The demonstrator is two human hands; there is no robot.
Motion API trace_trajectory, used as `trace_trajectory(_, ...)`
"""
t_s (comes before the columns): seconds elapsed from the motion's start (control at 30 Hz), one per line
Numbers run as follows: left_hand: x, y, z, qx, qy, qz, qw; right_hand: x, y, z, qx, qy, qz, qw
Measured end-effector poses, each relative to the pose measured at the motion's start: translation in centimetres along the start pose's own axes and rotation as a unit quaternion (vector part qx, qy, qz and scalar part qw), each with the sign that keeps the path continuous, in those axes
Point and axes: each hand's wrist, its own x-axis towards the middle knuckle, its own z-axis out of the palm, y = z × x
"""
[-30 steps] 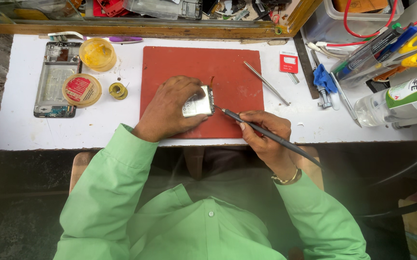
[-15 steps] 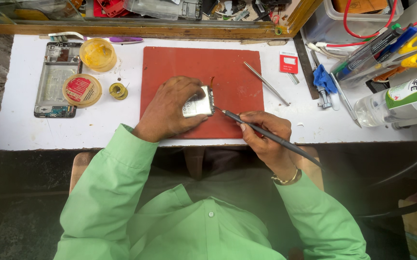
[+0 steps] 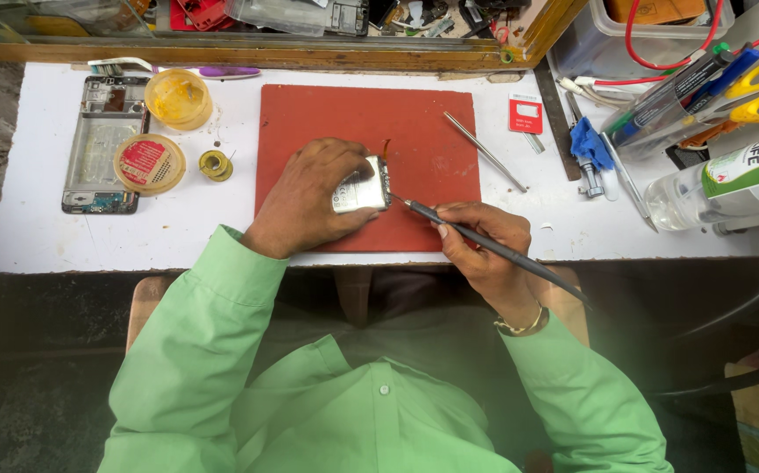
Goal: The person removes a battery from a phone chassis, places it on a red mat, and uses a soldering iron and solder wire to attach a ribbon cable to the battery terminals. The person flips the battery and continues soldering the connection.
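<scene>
My left hand point(image 3: 309, 197) presses a small silver circuit part point(image 3: 360, 188) flat against the red mat point(image 3: 419, 144), with the fingers covering most of it. My right hand point(image 3: 485, 250) grips a thin dark soldering iron point(image 3: 485, 245) like a pen. Its tip touches the right edge of the silver part. The iron's handle runs back to the lower right, past my wrist with a gold bracelet.
A phone frame point(image 3: 99, 144), a yellow flux tub point(image 3: 178, 96), a red-lidded tin point(image 3: 147, 164) and a solder coil point(image 3: 216, 164) lie left of the mat. Metal tweezers point(image 3: 485, 151), a small red card point(image 3: 526, 114), a blue tool point(image 3: 588, 149) and a clear bottle point(image 3: 721, 184) sit to the right.
</scene>
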Motion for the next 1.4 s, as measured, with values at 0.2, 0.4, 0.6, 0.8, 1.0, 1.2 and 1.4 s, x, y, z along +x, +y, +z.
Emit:
trace_trajectory(0.2, 0.06, 0.03, -0.02, 0.003, 0.001, 0.002, 1.0, -0.11, 0.31, -0.14, 0.024, -0.004, -0.011, 1.0)
trace_trajectory(0.4, 0.11, 0.12, 0.03, 0.002, -0.004, -0.002, 1.0, -0.13, -0.14, -0.06, -0.007, 0.01, 0.001, 1.0)
trace_trajectory(0.6, 0.17, 0.02, 0.05, 0.004, -0.001, -0.002, 1.0, 0.15, -0.38, -0.06, -0.032, 0.011, 0.009, 0.999)
trace_trajectory(0.8, 0.15, 0.06, 0.12, 0.006, 0.001, -0.003, 1.0, 0.17, -0.52, -0.06, -0.027, 0.009, -0.005, 1.0)
trace_trajectory(1.0, 0.03, 0.03, 0.08, 0.0, -0.001, -0.006, 1.0, 0.14, -0.49, 0.15, -0.02, 0.014, 0.0, 1.0)
trace_trajectory(1.2, 0.06, -0.07, 0.11, 0.0, 0.004, 0.005, 1.0, 0.25, -0.34, 0.11, -0.02, 0.003, -0.014, 1.0)
trace_trajectory(1.4, 0.09, -0.06, 0.03, -0.002, -0.004, -0.002, 1.0, 0.14, -0.32, 0.14, -0.036, 0.009, 0.011, 0.999)
